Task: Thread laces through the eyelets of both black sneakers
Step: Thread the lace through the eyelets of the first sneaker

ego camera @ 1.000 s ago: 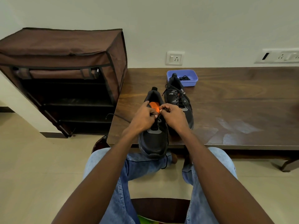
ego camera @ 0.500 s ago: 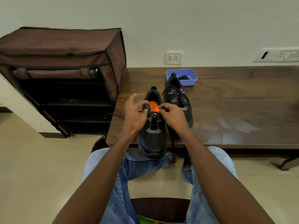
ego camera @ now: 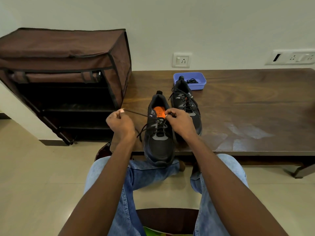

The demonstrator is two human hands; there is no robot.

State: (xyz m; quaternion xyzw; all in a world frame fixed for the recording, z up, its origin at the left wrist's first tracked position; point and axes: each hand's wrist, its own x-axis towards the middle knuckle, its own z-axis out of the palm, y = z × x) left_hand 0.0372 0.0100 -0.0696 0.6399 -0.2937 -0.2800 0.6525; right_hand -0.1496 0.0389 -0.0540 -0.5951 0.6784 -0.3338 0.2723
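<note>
Two black sneakers stand on the dark wooden table (ego camera: 247,106). The near sneaker (ego camera: 159,143) has an orange insole and its toe overhangs the table's front edge. My left hand (ego camera: 120,124) pinches the black lace (ego camera: 136,113) and holds it stretched out to the left of the shoe. My right hand (ego camera: 180,122) pinches the lace or the eyelet edge at the shoe's upper right side. The far sneaker (ego camera: 186,103) stands laced just behind and to the right.
A blue plastic tray (ego camera: 199,78) with a dark lace bundle sits behind the far sneaker. A brown fabric shoe rack (ego camera: 64,65) stands left of the table. Wall sockets (ego camera: 181,60) are behind. My knees in jeans are under the table edge.
My left hand has moved left and away from the shoe, drawing the lace out taut. My right hand has stayed at the shoe's upper right eyelets.
</note>
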